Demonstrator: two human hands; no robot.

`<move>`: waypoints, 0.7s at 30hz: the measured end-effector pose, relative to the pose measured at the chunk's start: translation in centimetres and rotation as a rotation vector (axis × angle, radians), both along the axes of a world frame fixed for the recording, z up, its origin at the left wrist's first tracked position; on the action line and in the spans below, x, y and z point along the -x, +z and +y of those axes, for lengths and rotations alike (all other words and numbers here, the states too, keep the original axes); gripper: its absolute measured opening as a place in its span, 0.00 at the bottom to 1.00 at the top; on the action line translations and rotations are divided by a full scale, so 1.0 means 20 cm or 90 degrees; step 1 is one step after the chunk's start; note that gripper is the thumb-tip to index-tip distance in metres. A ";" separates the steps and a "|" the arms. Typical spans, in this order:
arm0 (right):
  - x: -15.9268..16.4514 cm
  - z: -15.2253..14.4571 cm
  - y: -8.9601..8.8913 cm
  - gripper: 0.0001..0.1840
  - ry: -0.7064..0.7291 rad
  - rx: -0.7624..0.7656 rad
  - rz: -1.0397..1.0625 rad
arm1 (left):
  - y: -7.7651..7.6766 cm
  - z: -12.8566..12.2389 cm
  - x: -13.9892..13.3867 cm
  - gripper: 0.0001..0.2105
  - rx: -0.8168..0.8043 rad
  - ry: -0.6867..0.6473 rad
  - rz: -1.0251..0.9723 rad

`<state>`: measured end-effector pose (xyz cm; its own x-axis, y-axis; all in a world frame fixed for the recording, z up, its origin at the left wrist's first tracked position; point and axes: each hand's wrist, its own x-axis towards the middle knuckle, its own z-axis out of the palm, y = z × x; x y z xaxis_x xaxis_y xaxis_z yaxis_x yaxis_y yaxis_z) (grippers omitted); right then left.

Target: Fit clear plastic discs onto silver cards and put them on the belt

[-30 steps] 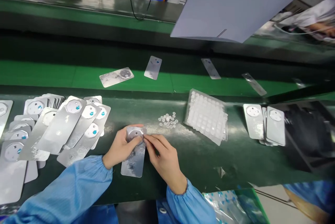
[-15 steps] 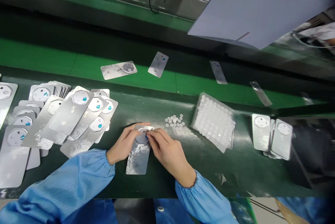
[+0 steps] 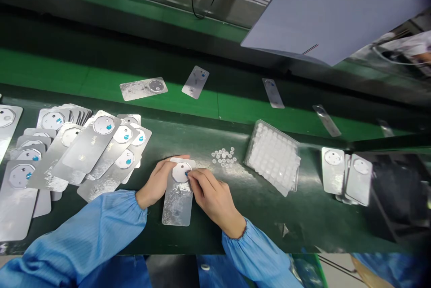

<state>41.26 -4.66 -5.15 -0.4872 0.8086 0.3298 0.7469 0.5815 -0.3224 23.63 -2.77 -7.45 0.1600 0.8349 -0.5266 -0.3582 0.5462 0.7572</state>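
Observation:
My left hand (image 3: 156, 184) grips the upper left edge of a silver phone back panel (image 3: 177, 202), its fingers reaching behind the top. The panel stands close to the front of the bench, its round camera area facing me. My right hand (image 3: 214, 196) is closed in a pinch at the right side of that round area. A small blue tab (image 3: 186, 173) shows at its fingertips. Just beyond the right hand lie several small clear round pieces (image 3: 224, 157), loose on the bench.
Many similar panels (image 3: 84, 144) are heaped at left, several with blue tabs. A clear tray (image 3: 273, 158) of white pieces stands right of centre. Further right are stacked panels (image 3: 333, 171) and a black box (image 3: 400, 194). Behind, a green conveyor belt (image 3: 235, 108) carries spaced panels.
The panels on the belt have shifted left. The panel in my left hand has turned slightly, its camera area now brighter and more exposed. My right hand stays at the blue tab.

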 end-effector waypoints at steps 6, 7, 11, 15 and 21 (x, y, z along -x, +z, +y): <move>0.00 -0.01 -0.03 0.08 0.010 -0.033 0.039 | -0.01 0.00 0.00 0.18 0.004 0.011 -0.043; 0.00 -0.01 -0.03 0.08 0.015 -0.042 0.054 | -0.01 0.00 0.00 0.18 0.006 0.011 -0.050; 0.00 -0.02 -0.04 0.08 -0.007 -0.014 0.155 | 0.00 0.00 0.00 0.19 0.012 0.013 -0.045; 0.01 -0.05 -0.04 0.06 -0.122 0.138 0.329 | -0.03 0.00 0.00 0.18 -0.005 0.027 -0.053; -0.09 -0.16 0.00 0.12 -0.313 0.299 0.542 | -0.01 0.00 0.00 0.20 0.018 0.009 -0.091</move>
